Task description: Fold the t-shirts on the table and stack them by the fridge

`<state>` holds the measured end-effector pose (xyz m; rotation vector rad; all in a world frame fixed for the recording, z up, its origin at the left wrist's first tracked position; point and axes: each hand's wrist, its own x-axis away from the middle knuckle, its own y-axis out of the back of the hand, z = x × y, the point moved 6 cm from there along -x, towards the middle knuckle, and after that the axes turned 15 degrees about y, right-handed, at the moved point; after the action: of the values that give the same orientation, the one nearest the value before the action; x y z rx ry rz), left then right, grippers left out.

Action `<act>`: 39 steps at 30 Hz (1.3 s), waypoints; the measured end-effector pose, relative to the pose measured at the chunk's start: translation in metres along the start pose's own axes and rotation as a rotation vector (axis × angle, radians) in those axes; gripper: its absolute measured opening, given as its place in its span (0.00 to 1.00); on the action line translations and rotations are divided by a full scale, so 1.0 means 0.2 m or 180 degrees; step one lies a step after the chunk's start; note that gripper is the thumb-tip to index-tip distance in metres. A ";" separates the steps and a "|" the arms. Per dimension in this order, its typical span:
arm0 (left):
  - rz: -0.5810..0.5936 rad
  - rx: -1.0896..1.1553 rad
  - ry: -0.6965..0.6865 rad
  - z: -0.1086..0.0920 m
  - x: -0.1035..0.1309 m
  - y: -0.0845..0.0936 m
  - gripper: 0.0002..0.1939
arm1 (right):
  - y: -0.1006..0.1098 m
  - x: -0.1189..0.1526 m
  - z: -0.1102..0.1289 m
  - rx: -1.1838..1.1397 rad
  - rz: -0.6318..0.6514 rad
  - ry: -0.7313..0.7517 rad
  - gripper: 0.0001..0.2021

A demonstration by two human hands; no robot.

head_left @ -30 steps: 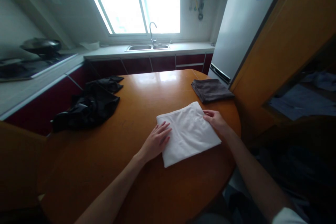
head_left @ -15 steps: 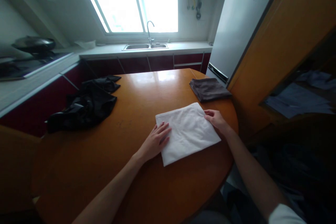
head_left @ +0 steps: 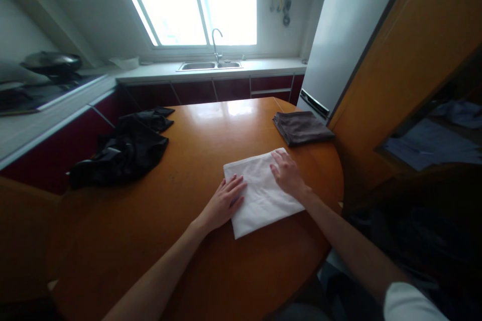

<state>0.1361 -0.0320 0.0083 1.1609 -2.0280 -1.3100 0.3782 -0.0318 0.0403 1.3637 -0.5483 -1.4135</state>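
A white cloth (head_left: pixel 259 205), folded into a flat rectangle with slight creases in its middle, lies on the wooden table (head_left: pixel 181 170). My left hand (head_left: pixel 225 200) rests on its left edge, fingers stretched out and a little apart. On the cloth's upper right part lies my right hand (head_left: pixel 288 174), palm down with its fingers extended. Both hands press on the fabric without gripping it. Beyond the white cloth, toward the table's far right, sits a folded dark grey cloth (head_left: pixel 303 128).
Black crumpled fabric (head_left: pixel 124 153) lies at the table's left edge. A counter with a sink (head_left: pixel 199 65) runs under the window, and a pan (head_left: pixel 52 64) stands on the stove at left. A fridge (head_left: pixel 331 35) rises behind the table's right end.
My right hand has moved left from the cloth's right edge onto its top surface. My left hand and the white cloth have stayed in place.
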 end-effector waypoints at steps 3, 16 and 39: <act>0.0031 -0.0023 0.0031 0.00 0.00 0.00 0.22 | -0.14 -0.02 0.03 0.0229 0.0707 0.0111 0.31; -0.0574 -0.0080 0.0346 -0.04 -0.09 0.08 0.23 | -0.24 0.01 -0.15 0.0219 0.1119 -0.0174 0.37; -0.0104 -0.0641 0.0219 -0.30 -0.15 -0.17 0.33 | -0.24 0.01 -0.16 0.0153 0.1021 -0.0203 0.37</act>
<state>0.2093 -0.0436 0.0064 1.1342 -1.7895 -1.4328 0.3913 -0.0053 -0.0100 1.2087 -0.8092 -1.1906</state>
